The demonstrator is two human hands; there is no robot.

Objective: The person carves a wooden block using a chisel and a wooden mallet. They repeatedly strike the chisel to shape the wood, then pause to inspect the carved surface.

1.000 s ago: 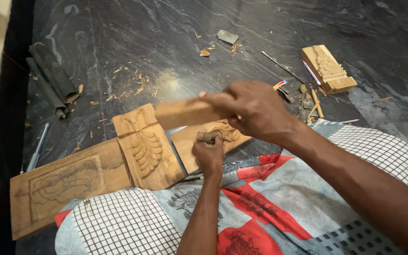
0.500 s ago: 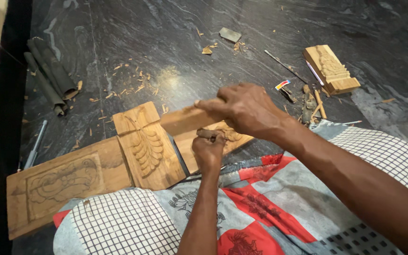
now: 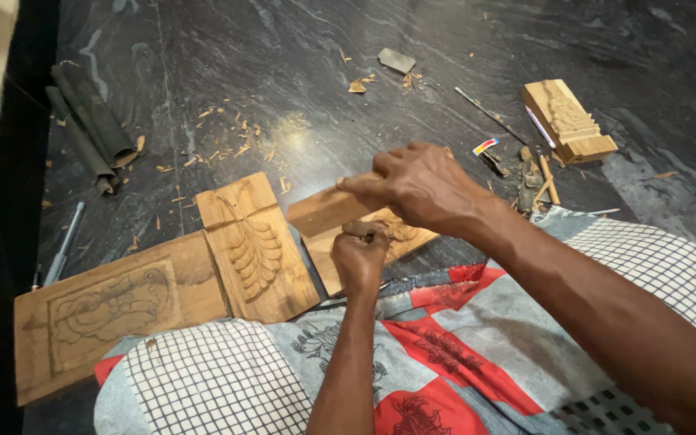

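My right hand [image 3: 420,184] grips a plain wooden block [image 3: 328,211] held like a mallet, just above my left hand. My left hand [image 3: 358,256] is closed around a chisel handle [image 3: 362,230] standing on a small carved wooden panel [image 3: 396,235] on the dark floor. The chisel's tip is hidden by my fist and the block. To the left of that panel lies a leaf-carved panel [image 3: 253,246], and further left a long panel with a carved figure [image 3: 110,310].
A carved block [image 3: 569,121] and loose chisels [image 3: 537,173] lie at the right. Dark rolled cloth [image 3: 90,133] rests at the upper left, a metal tool [image 3: 66,242] below it. Wood chips [image 3: 227,145] litter the stone floor. Patterned cloth [image 3: 445,362] covers my lap.
The wooden block in my right hand has swung down and now sits right above the chisel handle. My left hand keeps its place on the small panel.
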